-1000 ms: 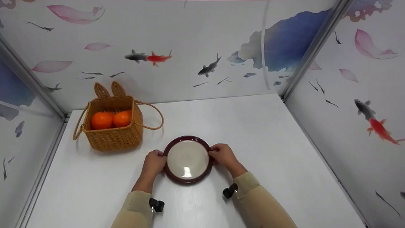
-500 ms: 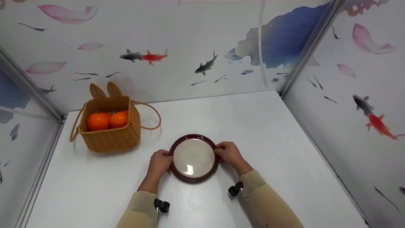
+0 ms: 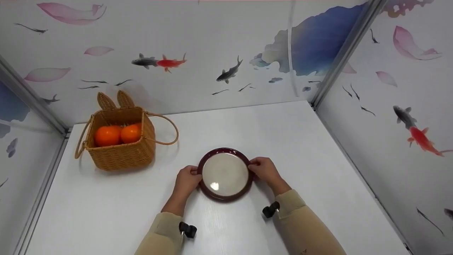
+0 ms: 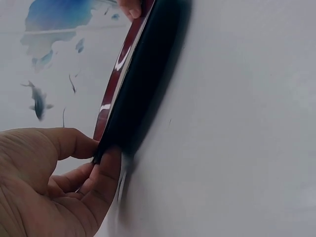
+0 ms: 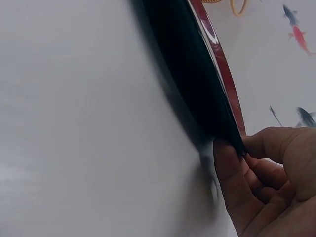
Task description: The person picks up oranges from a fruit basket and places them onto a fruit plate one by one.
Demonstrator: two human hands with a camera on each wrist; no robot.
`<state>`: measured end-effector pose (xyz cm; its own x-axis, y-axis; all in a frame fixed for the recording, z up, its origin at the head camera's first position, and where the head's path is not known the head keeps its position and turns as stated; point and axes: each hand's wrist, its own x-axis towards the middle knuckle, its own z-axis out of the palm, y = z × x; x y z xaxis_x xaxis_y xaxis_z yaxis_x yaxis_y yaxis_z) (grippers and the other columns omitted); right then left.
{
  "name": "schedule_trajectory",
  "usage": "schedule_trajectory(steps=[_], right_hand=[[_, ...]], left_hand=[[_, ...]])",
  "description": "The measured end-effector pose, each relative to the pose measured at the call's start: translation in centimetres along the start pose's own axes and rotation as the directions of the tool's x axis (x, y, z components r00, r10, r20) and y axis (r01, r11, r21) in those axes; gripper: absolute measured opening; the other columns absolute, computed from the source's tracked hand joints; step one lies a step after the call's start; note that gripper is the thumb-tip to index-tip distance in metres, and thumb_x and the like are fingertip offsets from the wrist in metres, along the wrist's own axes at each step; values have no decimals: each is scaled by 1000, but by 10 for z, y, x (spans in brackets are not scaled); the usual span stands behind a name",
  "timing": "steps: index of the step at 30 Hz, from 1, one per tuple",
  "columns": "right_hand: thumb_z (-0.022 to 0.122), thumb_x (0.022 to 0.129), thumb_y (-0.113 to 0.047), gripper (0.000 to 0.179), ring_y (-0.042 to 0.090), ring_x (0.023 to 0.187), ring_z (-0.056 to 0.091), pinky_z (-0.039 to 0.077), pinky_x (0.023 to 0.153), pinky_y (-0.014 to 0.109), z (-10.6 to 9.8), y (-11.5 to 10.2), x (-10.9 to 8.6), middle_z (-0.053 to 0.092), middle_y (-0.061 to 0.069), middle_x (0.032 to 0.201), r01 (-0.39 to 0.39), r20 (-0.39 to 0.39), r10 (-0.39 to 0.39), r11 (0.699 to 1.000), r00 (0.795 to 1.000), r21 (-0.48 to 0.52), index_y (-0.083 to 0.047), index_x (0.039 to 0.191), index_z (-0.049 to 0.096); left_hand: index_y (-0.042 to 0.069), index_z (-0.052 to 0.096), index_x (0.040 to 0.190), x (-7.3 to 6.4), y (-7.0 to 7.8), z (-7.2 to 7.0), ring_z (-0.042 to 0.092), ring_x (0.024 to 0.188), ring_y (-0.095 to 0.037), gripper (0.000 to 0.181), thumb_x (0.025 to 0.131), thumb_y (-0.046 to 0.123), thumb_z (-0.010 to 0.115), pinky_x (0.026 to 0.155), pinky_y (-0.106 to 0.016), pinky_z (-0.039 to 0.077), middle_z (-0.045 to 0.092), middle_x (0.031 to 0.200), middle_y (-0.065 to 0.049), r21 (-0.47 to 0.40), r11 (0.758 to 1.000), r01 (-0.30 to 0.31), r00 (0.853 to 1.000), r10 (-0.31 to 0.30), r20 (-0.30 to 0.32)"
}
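A round plate [image 3: 225, 175] with a cream centre and a dark red rim is at the middle of the white table. My left hand [image 3: 188, 180] pinches its left edge, thumb on top and fingers beneath, as the left wrist view shows with the plate's dark underside [image 4: 145, 74]. On the opposite edge, my right hand [image 3: 266, 170] pinches the rim the same way; in the right wrist view the thumb lies over the red rim [image 5: 224, 69] and fingers press the underside. The plate looks very close to the tabletop; whether it touches is hard to tell.
At the back left stands a wicker basket [image 3: 122, 157] with two ear shapes and side handles. Orange round fruits [image 3: 108, 136] lie inside it. White printed walls [image 3: 198, 32] enclose the table [image 3: 300, 141] at the back and both sides.
Both hands have carried the plate a little to the right, away from the basket. The head view has shifted slightly as well. Their grip on the rim looks the same.
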<state>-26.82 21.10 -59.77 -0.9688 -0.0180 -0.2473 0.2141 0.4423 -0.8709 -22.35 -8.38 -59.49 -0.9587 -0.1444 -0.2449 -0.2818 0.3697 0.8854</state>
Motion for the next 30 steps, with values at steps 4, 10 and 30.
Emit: schedule_trajectory(steps=[4, 10, 30], right_hand=[[68, 94, -6, 15, 16, 70, 65, 56, 61, 27, -7, 3, 0, 72, 13, 93, -9, -5, 9, 1000, 1000, 3, 2, 106, 74], [67, 96, -7, 18, 16, 70, 64, 54, 63, 27, -19, 8, 0, 73, 13, 96, 14, -20, -15, 999, 1000, -47, 2, 110, 74], [67, 97, -8, 20, 14, 71, 62, 53, 63, 25, -48, 26, 1, 72, 12, 94, 0, -61, -1, 1000, 998, -19, 4, 112, 73]], left_hand=[[-4, 68, 122, 2, 2, 7, 67, 86, -19, 36, 87, 6, 65, 67, -25, 55, 73, 104, -15, 6, 1000, 5, 1000, -5, 6], [-4, 69, 122, 4, 4, 17, 67, 80, -17, 36, 88, 4, 64, 65, -24, 55, 73, 101, -14, -19, 999, -25, 999, 25, 19], [-5, 68, 125, 7, 15, 48, 69, 83, -16, 34, 92, 5, 68, 71, -26, 60, 73, 107, -16, -142, 990, -3, 999, 10, 51]])
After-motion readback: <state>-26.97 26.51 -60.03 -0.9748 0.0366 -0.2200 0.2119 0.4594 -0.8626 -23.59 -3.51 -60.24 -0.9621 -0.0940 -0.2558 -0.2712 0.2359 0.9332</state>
